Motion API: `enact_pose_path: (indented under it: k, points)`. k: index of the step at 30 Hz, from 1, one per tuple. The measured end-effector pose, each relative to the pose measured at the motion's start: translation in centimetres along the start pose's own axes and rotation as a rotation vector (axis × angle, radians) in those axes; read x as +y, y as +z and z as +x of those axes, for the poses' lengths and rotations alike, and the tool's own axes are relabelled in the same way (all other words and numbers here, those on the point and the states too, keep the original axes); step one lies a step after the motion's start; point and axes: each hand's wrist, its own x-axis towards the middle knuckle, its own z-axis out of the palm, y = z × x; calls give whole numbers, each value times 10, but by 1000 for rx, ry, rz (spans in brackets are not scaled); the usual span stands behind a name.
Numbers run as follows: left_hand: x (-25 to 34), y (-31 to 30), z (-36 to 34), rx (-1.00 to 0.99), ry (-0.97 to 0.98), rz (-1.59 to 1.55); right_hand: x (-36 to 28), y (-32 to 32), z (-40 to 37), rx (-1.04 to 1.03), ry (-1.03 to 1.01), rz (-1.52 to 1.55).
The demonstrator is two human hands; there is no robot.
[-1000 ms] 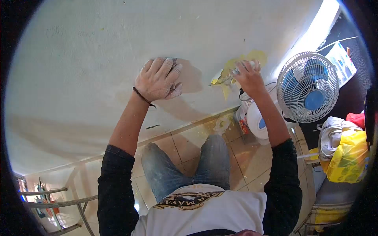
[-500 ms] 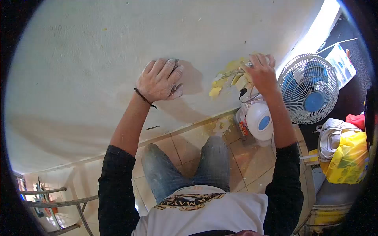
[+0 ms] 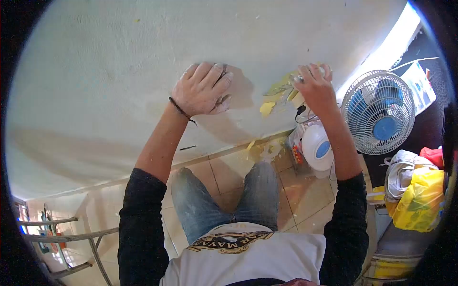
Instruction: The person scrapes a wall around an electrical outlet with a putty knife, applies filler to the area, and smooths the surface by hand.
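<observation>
My left hand (image 3: 204,89), dusted white, is against the pale wall (image 3: 129,71) with its fingers curled. Something dark shows at its fingertips and by the thumb, too hidden to name. To the right, my right hand (image 3: 316,88) is closed around what looks like a scraper, mostly covered by the fingers. Beside this hand the wall has a rough yellow patch (image 3: 279,89), where loose yellow paint flakes (image 3: 267,108) hang. Another yellow flake (image 3: 250,144) shows lower down, near the wall's foot.
A fan (image 3: 379,112) with blue blades stands right of my right hand. Below that hand are a white round appliance (image 3: 312,143) and a cable. A yellow bag (image 3: 420,200) lies farther right. Debris dots the tiled floor (image 3: 305,190); metal bars (image 3: 71,237) are at lower left.
The view has shifted slightly. Some yellow paint has come off beside my right hand, and a flake now shows lower by the wall's foot. Both hands stay at the wall.
</observation>
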Motion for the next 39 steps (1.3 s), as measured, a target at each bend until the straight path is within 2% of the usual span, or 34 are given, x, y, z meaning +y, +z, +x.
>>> enact_pose_path:
  k: [2, 5, 6, 8, 9, 11, 12, 14, 15, 18, 19, 21, 22, 24, 26, 28, 29, 30, 32, 33, 34, 35, 37, 39]
  points:
    - [-1, -2, 2, 5, 1, -9, -23, 26, -6, 0, -26, 25]
    - [-1, -1, 4, 41, 15, -9, -49, 44, -11, -76, -193, 1]
    - [-1, -1, 4, 56, 24, -5, -44, 41, -11, -74, -195, 1]
    - [-2, 0, 3, 49, 19, -4, -27, 28, -12, 33, -27, 229]
    - [-2, 1, 2, 48, 17, -10, -22, 21, -10, 26, -30, 235]
    - [-2, 0, 2, 25, 5, -20, -12, 13, -5, -28, -93, 22]
    - [-1, -1, 2, 11, 3, -24, -17, 30, -13, -33, -92, 21]
    - [-1, -1, 3, 30, 9, -25, -34, 76, -31, -16, -241, 194]
    - [-1, -1, 3, 44, 13, -23, -54, 62, -25, -98, -268, 10]
    - [-2, -1, 3, 51, 23, -38, -66, 62, -30, -156, -295, 42]
    - [-2, -1, 2, 51, 22, -43, -60, 64, -33, -161, -295, 43]
    - [-2, 0, 3, 57, 15, -27, -42, 62, -34, 59, -303, 5]
    - [-2, 1, 3, 55, 10, -31, -36, 57, -33, 54, -306, 7]
    - [-2, 0, 2, 37, 12, -15, -26, 20, -16, -145, -119, -81]
    - [-3, 0, 1, 47, 16, -28, -35, 46, -31, -112, -130, -49]
    - [-2, 0, 2, 72, 23, -38, -53, 86, -52, 19, -339, 72]
    - [-1, 0, 1, 58, 15, -42, -64, 99, -57, -22, -399, -5]
    - [-2, -1, 2, 45, 9, -42, -64, 95, -59, -15, -398, -15]
    - [-4, 1, 4, 65, 19, -32, -66, 90, -63, -162, -201, 225]
    - [-2, 2, 1, 67, 22, -38, -57, 75, -59, -308, -197, -72]
    - [-2, 1, 0, 59, 12, -42, -41, 47, -48, -151, -95, -92]
    - [-4, -1, 2, 60, 19, -32, -21, 23, -43, -250, -55, -141]
    - [-2, -1, 3, 62, 28, -34, 22, -10, -27, -73, 1, -116]
    - [-3, -1, 4, 71, 19, -46, 43, -26, -11, -39, -1, -151]
